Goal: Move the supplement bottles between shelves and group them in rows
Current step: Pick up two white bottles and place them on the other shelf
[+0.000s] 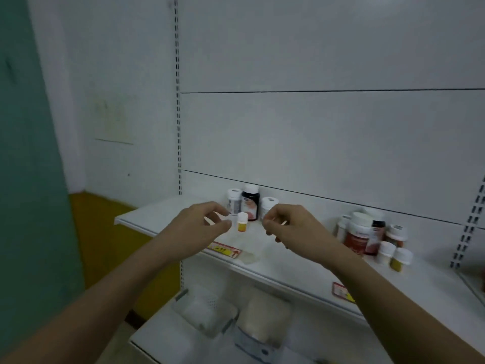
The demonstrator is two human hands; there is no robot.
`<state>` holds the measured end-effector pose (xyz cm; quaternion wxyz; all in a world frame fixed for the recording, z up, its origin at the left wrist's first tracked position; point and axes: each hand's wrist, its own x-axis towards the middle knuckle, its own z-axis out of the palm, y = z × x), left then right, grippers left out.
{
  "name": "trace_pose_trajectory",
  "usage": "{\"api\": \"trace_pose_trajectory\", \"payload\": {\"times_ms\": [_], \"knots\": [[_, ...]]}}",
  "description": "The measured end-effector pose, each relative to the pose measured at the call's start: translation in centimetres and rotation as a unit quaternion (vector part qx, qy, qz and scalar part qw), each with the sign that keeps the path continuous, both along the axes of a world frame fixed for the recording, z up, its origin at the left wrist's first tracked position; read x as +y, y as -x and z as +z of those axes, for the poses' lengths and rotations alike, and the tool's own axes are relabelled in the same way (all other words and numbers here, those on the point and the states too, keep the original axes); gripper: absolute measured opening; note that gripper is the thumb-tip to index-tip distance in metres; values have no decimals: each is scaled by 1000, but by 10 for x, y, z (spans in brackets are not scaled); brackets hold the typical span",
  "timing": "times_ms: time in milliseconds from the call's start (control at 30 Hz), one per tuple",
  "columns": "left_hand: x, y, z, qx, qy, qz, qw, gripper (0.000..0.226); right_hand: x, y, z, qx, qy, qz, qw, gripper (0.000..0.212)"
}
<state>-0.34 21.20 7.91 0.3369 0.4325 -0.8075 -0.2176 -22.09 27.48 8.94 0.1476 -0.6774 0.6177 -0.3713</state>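
On the shelf (pixel 275 261), small yellow bottle (pixel 242 222) between both hands' loose, empty grips, bottle cluster (pixel 372 235) right.

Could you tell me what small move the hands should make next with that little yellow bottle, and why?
Probably nudge the small yellow bottle back beside the three bottles behind it: it stands alone in front, between the left hand and right hand, neither gripping it.

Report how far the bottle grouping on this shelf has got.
Done: three bottles stand in a row at the back panel, around the dark bottle. In hand: the small yellow bottle stands in front of them, between the left hand and right hand, neither gripping it. Left: the cluster of bottles on the right, ungrouped.
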Motion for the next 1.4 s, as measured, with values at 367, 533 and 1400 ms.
{"api": "trace_pose_trajectory", "payload": {"times_ms": [367, 533, 1400], "knots": [[-101, 13, -21, 9, -25, -37, 999, 17, -90, 60, 10, 20, -33, -93, 995, 11], [-166, 33, -8, -19, -21, -39, 999, 16, -157, 75, 17, 47, -69, -98, 992, 13], [-388, 69, -19, -178, -6, -355, 918, 52, -268, 62, -5, 148, -289, -258, 910, 39]]}}
